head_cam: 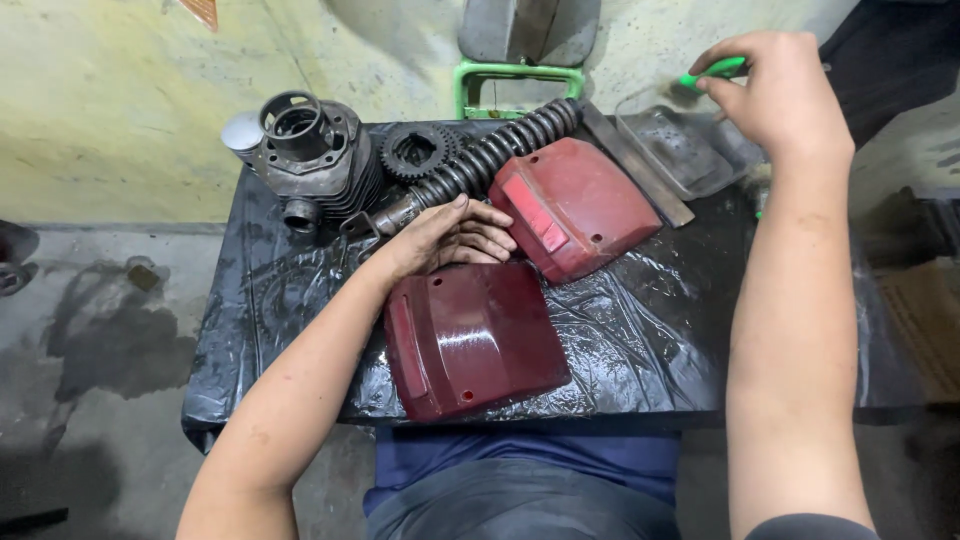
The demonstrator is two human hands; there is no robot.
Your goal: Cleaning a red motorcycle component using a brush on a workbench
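My left hand (pixel 452 236) rests flat on the top edge of a dark red tail-light lens (pixel 470 338) lying on a black plastic-covered table (pixel 650 340). A second, lighter red lens (pixel 575 205) lies just beyond it to the right. My right hand (pixel 775 95) is raised at the far right, its fingers closed on a small green-handled tool (pixel 712 72), above a clear plastic tray (pixel 680 150).
A finned engine cylinder (pixel 315 155), a sprocket (pixel 415 150) and a coiled shock absorber (pixel 480 165) lie along the table's far left edge. A flat metal bar (pixel 635 165) sits beside the tray. A green frame (pixel 515 80) leans at the wall. Wet concrete floor (pixel 100 340) lies to the left.
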